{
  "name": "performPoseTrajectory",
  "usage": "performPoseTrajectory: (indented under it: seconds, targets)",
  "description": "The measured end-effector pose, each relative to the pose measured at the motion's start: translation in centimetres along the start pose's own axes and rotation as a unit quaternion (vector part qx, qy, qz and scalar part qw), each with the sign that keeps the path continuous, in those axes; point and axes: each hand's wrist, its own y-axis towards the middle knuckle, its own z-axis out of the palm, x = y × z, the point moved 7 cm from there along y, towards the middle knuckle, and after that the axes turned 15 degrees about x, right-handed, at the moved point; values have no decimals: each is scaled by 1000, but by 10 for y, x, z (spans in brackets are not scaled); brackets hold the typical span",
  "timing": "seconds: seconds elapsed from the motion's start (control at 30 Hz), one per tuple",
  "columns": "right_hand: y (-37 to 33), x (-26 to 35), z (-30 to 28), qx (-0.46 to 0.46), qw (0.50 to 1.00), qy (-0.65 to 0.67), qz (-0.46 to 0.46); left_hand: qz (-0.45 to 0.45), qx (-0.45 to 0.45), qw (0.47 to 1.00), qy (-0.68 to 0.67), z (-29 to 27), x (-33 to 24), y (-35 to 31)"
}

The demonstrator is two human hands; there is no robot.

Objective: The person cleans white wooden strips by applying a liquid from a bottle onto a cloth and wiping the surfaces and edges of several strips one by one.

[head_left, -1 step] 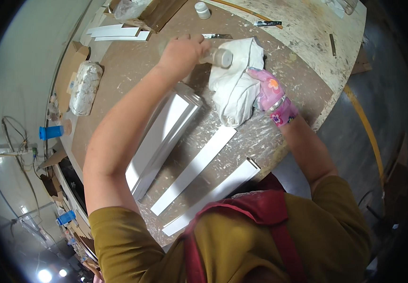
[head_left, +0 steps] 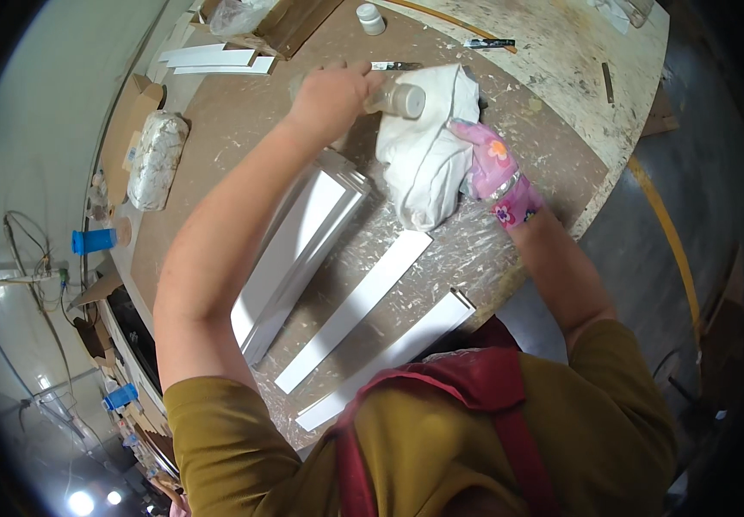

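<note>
My bare left hand [head_left: 333, 96] is closed around a clear bottle [head_left: 405, 101]. The bottle lies tilted on its side, its round pale end pointing right over a white cloth [head_left: 428, 155]. In a pink flowered glove, my right hand [head_left: 491, 164] grips the right edge of that bunched cloth. My fingertips there are partly hidden by folds. Below my left forearm rests a stack of long white strips [head_left: 303, 233]. One single white strip [head_left: 355, 310] lies apart from it, and more white strips [head_left: 389, 362] sit along the near table edge.
A cardboard box [head_left: 290, 30] stands on the table [head_left: 553, 164] at the back, beside short white pieces [head_left: 221, 60]. Farther right are a small white jar [head_left: 370, 19] and a dark marker-like stick [head_left: 488, 43]. A wrapped bundle [head_left: 158, 161] lies at left.
The white cloth and my gloved right hand have shifted very slightly. My left hand still holds the bottle in nearly the same place.
</note>
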Motion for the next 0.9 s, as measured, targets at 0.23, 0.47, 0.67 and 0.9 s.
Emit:
performPoseTrajectory:
  seconds: [0.23,0.47,0.67,0.9]
  targets:
    - [10,29,14,-95,987,-109,-76,-14,-114,873,-475,7,105,-10]
    - [-58,58,-24,-61,926,-350,-126,-91,-112,756,-638,23,118,-37]
    - [-116,76,9,37,323,-939,-115,-143,-276,857,-410,-28,52,-206]
    - [-67,-70,73,240,769,-583,104,-206,-77,894,-392,113,-120,-374]
